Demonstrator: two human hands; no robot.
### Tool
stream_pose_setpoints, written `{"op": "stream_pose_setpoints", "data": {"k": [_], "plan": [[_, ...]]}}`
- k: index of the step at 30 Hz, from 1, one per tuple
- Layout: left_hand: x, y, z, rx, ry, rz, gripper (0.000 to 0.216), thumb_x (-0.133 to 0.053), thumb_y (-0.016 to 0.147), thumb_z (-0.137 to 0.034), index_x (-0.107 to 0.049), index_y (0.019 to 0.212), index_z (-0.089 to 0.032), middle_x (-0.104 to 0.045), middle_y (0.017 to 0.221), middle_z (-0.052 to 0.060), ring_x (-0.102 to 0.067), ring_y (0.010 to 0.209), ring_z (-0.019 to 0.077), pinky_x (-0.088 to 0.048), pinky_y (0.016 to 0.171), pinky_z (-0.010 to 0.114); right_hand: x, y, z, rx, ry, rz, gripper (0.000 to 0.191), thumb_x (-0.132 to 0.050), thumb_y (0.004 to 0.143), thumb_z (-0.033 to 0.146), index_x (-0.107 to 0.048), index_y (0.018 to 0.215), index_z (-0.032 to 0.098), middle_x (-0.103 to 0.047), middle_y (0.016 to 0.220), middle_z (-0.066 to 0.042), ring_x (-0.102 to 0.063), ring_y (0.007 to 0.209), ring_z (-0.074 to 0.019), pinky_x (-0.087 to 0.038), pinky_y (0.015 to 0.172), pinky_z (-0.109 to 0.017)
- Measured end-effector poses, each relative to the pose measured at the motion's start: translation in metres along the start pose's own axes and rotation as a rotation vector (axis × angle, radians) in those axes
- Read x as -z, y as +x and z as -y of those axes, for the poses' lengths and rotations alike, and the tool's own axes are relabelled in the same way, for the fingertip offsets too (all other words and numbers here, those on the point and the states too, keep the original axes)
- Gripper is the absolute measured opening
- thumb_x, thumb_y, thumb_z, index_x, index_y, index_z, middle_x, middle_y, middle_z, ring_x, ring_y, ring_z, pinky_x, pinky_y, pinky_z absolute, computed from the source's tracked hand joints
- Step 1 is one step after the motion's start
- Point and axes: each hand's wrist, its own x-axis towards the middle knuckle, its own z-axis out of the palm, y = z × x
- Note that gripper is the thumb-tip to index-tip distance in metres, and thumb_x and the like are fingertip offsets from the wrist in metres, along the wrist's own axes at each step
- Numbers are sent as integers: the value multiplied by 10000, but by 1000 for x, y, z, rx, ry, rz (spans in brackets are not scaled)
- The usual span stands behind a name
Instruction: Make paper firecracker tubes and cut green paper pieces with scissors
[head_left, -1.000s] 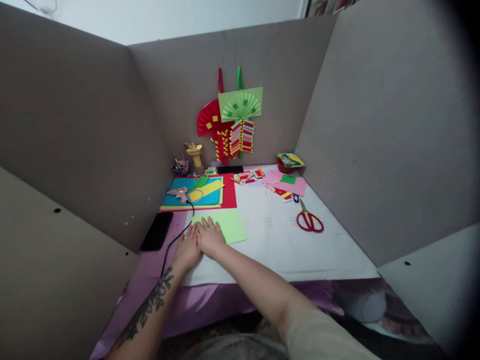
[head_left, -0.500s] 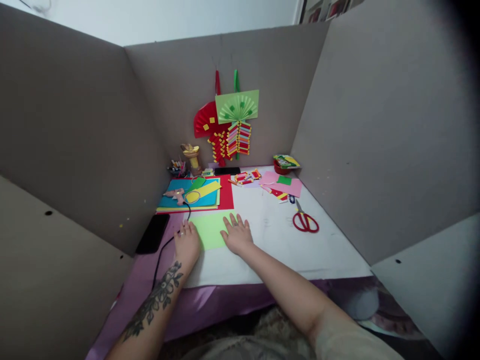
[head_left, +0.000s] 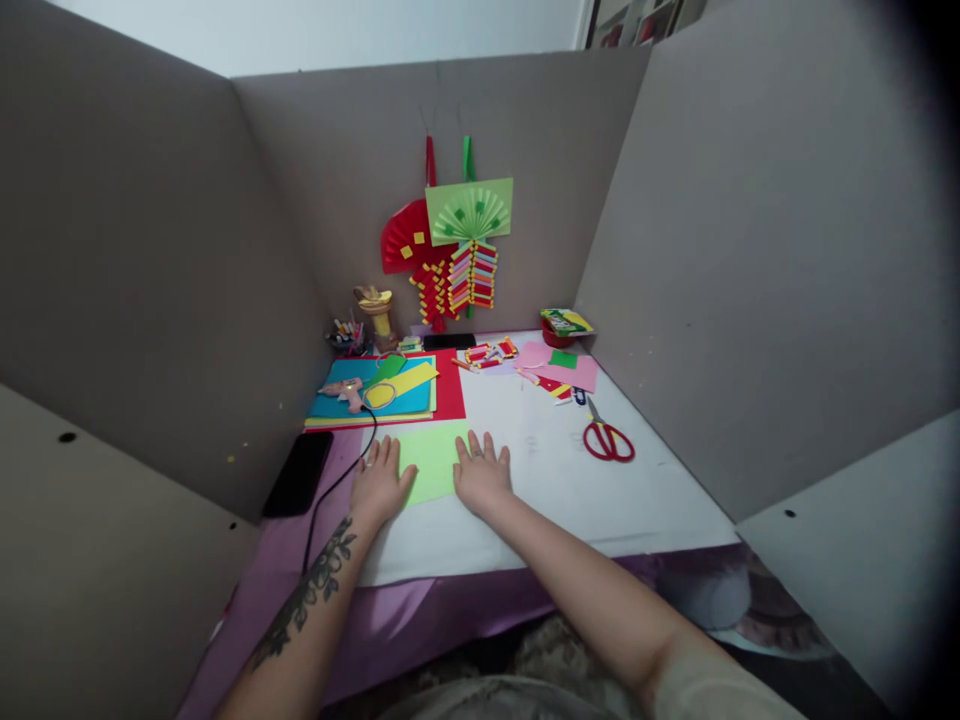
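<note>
A light green paper sheet [head_left: 433, 462] lies flat on the white table top [head_left: 570, 500], just in front of me. My left hand [head_left: 381, 484] rests flat on the sheet's left edge with fingers stretched out. My right hand [head_left: 481, 473] lies flat on its right edge, fingers spread. Neither hand holds anything. The green sheet shows between the two hands.
A stack of blue, yellow and red paper [head_left: 390, 392] with a glue gun [head_left: 341, 388] lies behind the sheet. Red scissors [head_left: 606, 438] are to the right, pink paper [head_left: 564, 371] further back. A black phone [head_left: 298, 473] sits at left. Grey cardboard walls [head_left: 750, 250] enclose the table; paper fans [head_left: 450, 225] hang at the back.
My hands were together on the sheet's left part; the right hand slid right across the paper to its right edge, and the left stayed at the left edge.
</note>
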Motion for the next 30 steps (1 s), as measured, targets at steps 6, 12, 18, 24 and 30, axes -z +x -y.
{"op": "stream_pose_setpoints", "data": {"k": [6,12,18,24,30], "plan": [[-2,3,9,60,-20,14,564,-241,897,-310,-275,1422,-105,-236,1496,106,-195,1378,253,-230,1079,478,-6,16,67,304,104,43,572,-230,899,337,-203,1448,175,-133,1527,-10,-24,1400,-238,-45,1104,-477],[1,0,17,40,-4,-1,549,-260,876,-235,-316,1407,-109,-290,1479,91,-235,1365,240,-252,1079,442,-3,38,46,357,103,-34,619,-249,898,435,-197,1446,152,-162,1521,-42,-83,1396,-201,-61,1111,-398],[8,6,-31,138,67,-100,560,-331,826,-199,-391,1325,48,-398,1373,263,-339,1293,353,-261,1026,546,1,32,-3,177,72,-98,681,-224,888,490,-160,1452,114,-134,1525,-67,-76,1394,-219,-45,1102,-408],[0,-3,-67,-172,-64,-1,537,-292,882,-287,-324,1405,-169,-298,1479,73,-208,1374,234,-211,1082,458,-2,21,-7,67,25,-84,630,-203,893,400,-138,1458,130,-114,1531,-46,-43,1395,-229,-34,1092,-440],[3,-21,-12,37,-35,-12,566,-275,874,-285,-295,1416,-123,-267,1488,93,-200,1375,254,-221,1072,491,0,18,3,-14,-1,-92,638,-239,885,413,-195,1447,114,-147,1523,-69,0,1388,-306,35,1070,-534]]}}
